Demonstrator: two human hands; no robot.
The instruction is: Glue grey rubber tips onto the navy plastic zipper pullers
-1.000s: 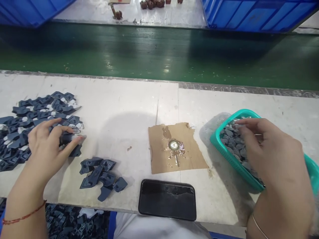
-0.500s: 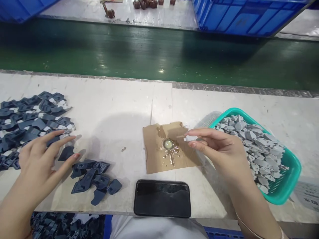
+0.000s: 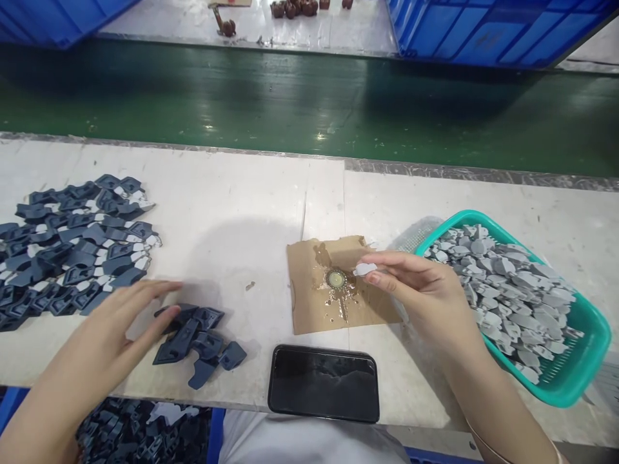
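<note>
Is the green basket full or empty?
Partly full: pale grey pieces are heaped across most of the green basket, but some bare slotted plastic shows at its near right end.

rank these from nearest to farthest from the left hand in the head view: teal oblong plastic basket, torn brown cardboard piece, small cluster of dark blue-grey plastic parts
1. Small cluster of dark blue-grey plastic parts: just right of the left hand.
2. Torn brown cardboard piece: near the middle.
3. Teal oblong plastic basket: far right side.

Phone (image 3: 324, 384) obstructs nearside; tabletop (image 3: 324, 200) beyond cardboard (image 3: 308, 309) is free.
</note>
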